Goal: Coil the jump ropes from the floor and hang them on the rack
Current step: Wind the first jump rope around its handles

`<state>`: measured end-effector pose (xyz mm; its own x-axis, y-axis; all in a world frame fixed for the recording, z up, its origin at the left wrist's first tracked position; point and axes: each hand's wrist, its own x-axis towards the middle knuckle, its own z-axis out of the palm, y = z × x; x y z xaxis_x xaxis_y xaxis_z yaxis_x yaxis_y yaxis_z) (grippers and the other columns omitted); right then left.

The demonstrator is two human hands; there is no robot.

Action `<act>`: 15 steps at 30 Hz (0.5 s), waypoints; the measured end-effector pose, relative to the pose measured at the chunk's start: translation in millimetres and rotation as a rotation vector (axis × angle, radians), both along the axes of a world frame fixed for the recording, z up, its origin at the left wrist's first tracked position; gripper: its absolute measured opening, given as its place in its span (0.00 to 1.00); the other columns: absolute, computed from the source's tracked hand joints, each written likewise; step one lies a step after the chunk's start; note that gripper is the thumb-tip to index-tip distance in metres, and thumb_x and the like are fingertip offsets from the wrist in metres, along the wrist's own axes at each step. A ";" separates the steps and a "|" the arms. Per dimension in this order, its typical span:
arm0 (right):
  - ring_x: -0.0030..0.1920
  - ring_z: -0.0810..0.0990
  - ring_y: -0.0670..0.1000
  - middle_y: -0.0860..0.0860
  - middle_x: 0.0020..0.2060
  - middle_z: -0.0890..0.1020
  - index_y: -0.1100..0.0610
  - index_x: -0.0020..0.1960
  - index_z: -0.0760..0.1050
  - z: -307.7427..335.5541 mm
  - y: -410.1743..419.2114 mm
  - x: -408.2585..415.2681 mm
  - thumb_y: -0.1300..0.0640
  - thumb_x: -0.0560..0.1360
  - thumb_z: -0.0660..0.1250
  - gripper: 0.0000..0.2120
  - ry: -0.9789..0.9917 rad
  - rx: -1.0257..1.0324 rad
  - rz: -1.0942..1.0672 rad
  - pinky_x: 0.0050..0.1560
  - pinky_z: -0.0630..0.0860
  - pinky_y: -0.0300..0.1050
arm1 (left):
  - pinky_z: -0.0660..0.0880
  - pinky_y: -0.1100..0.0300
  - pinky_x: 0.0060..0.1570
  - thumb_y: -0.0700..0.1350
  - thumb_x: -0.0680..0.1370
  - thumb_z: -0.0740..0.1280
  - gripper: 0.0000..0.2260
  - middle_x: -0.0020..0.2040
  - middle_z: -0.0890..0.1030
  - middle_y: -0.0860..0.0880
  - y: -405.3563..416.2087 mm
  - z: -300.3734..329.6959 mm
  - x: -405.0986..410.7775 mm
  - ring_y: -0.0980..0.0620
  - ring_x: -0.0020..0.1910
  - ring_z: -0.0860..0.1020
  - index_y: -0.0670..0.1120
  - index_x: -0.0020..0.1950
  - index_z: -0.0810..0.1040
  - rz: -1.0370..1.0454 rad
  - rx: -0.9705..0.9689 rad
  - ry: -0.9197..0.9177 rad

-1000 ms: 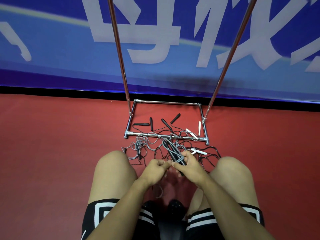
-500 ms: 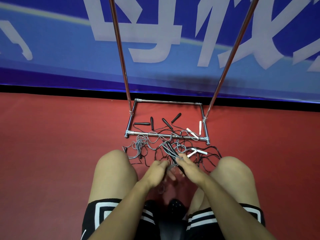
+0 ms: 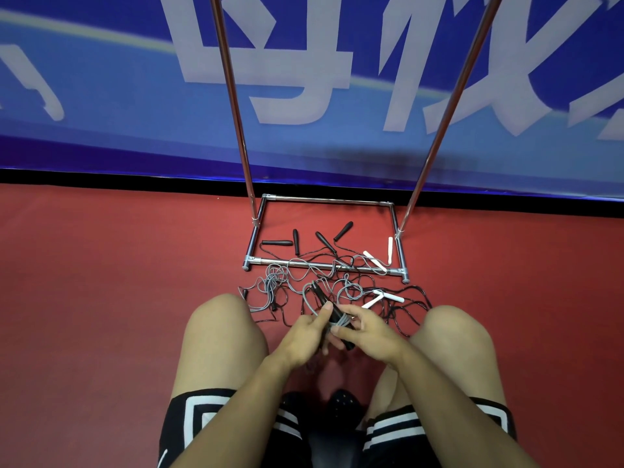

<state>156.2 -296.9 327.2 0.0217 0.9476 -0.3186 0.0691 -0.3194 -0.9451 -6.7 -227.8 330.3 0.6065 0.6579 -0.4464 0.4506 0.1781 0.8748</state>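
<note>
I squat over a tangle of jump ropes on the red floor. My left hand grips a pair of black handles with grey cord wrapped around them. My right hand pinches that grey cord at the handles' near end. Loose grey cord lies to the left. Black-handled ropes and white-handled ropes lie inside and across the metal rack's base. The rack's two uprights rise out of the top of the view; its hanging bar is out of sight.
A blue banner wall stands just behind the rack. My bare knees flank the rope pile. Red floor stretches left and right.
The left hand has closed around the black handles. The right hand has shifted slightly back toward me and brought the grey cord around the handles' near end.
</note>
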 end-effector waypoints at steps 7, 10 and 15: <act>0.35 0.76 0.53 0.57 0.33 0.81 0.63 0.46 0.76 0.7 -0.1 0.7 0.66 0.73 0.72 0.05 -0.061 -0.020 0.100 0.40 0.70 0.48 | 0.77 0.48 0.44 0.71 0.81 0.50 0.40 0.36 0.83 0.35 0.4 -0.5 -1.1 0.42 0.34 0.78 0.41 0.39 0.86 -0.061 0.014 -0.007; 0.36 0.79 0.52 0.58 0.35 0.83 0.64 0.47 0.75 4.8 -1.3 -0.7 0.67 0.73 0.73 0.07 -0.031 -0.016 0.101 0.40 0.72 0.44 | 0.80 0.42 0.45 0.73 0.79 0.50 0.42 0.37 0.83 0.34 2.5 -1.3 -1.4 0.41 0.32 0.78 0.37 0.37 0.84 -0.055 0.018 -0.006; 0.36 0.77 0.51 0.58 0.39 0.83 0.65 0.53 0.75 -3.7 1.1 0.5 0.65 0.72 0.75 0.13 -0.058 -0.068 -0.014 0.36 0.73 0.44 | 0.81 0.50 0.46 0.74 0.79 0.51 0.40 0.26 0.79 0.42 5.3 -2.3 -3.4 0.43 0.30 0.79 0.43 0.30 0.81 -0.024 0.065 0.091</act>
<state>156.7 -295.8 323.5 0.0553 0.9234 -0.3797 0.1179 -0.3837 -0.9159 -10.0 -222.6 328.0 0.5811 0.6734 -0.4570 0.5323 0.1102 0.8393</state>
